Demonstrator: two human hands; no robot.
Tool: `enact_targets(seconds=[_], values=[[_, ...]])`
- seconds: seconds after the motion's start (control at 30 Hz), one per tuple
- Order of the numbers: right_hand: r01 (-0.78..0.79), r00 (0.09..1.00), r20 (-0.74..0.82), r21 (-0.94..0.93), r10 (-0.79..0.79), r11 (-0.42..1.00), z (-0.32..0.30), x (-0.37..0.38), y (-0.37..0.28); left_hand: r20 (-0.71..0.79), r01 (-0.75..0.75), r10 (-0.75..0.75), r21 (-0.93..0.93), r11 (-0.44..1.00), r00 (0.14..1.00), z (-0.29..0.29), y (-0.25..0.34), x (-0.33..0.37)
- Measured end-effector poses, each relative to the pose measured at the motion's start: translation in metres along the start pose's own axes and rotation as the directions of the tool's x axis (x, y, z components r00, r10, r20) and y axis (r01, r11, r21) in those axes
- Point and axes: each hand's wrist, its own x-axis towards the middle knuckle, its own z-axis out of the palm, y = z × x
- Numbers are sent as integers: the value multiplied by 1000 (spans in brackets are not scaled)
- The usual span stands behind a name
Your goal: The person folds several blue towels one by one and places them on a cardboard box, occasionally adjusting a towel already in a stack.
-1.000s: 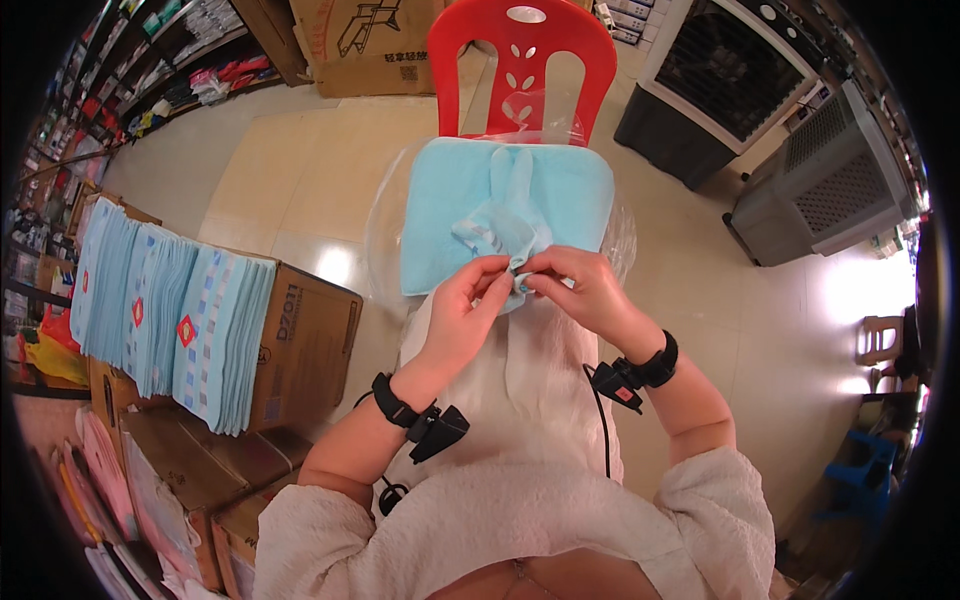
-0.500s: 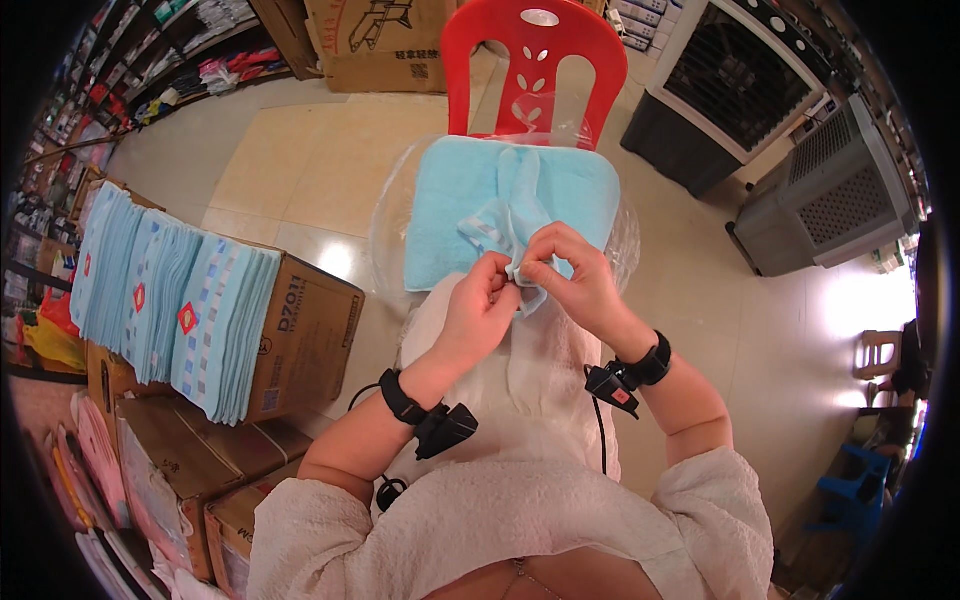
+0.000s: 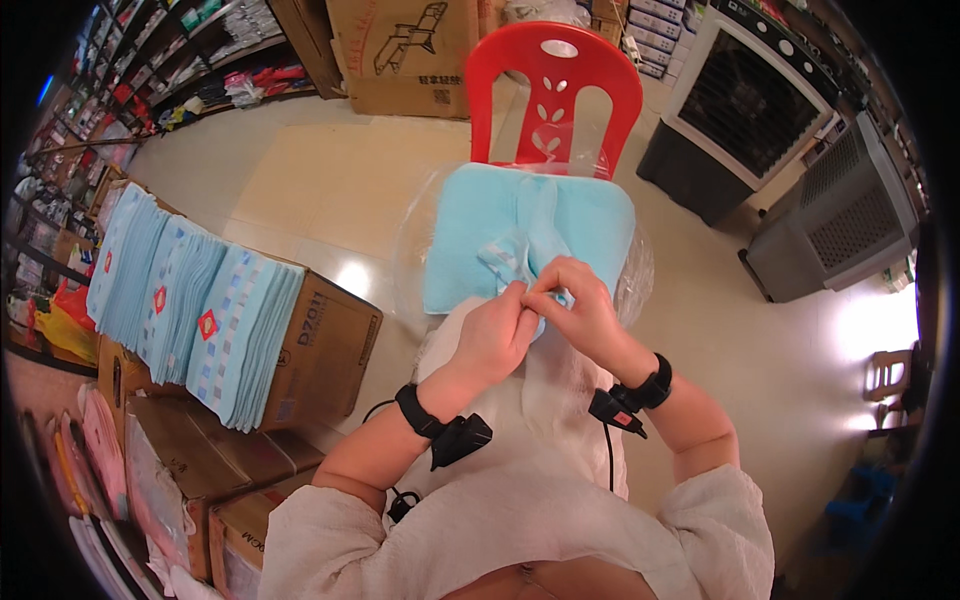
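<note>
A light-blue towel [image 3: 545, 225] lies bunched lengthwise on a pile of folded blue towels [image 3: 465, 235] in front of me. Its near end runs down to my hands. My left hand [image 3: 497, 335] is closed at that end, back of the hand up, with the fingertips mostly hidden. Thumb and fingers of my right hand [image 3: 580, 305] pinch beside it, touching the left hand. What lies right between the fingertips is small and partly covered. A checked corner of the cloth [image 3: 497, 258] shows just beyond my hands.
Clear plastic wrap [image 3: 632, 270] spreads around the pile on a red chair [image 3: 553, 90]. At left, stacked blue checked towels with red labels [image 3: 225, 335] stand on a cardboard box [image 3: 325, 350]. An air cooler [image 3: 740, 110] and a grey unit [image 3: 845, 210] stand at right.
My hands have drawn closer together, and the left has turned so its back covers more of the cloth end. The whole view has shifted slightly, with the scene lower and to the right.
</note>
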Motion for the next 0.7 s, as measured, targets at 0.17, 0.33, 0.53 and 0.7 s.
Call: enact_targets(seconds=[0.17, 0.33, 0.53, 0.7], values=[[133, 991, 40, -114, -129, 984, -15, 8, 0, -194, -242, 273, 167, 956, 942, -30, 13, 3], [100, 994, -15, -242, -106, 965, -36, 12, 8, -327, -29, -113, -399, 917, 938, -102, 48, 19], [-134, 983, -155, -249, 97, 959, -86, 0, -2, -401, -216, 113, -223, 951, 909, -163, 40, 53], [-113, 986, -128, -75, 102, 991, -141, -46, -23, -418, -356, 14, -756, 550, 908, -161, 111, 36]])
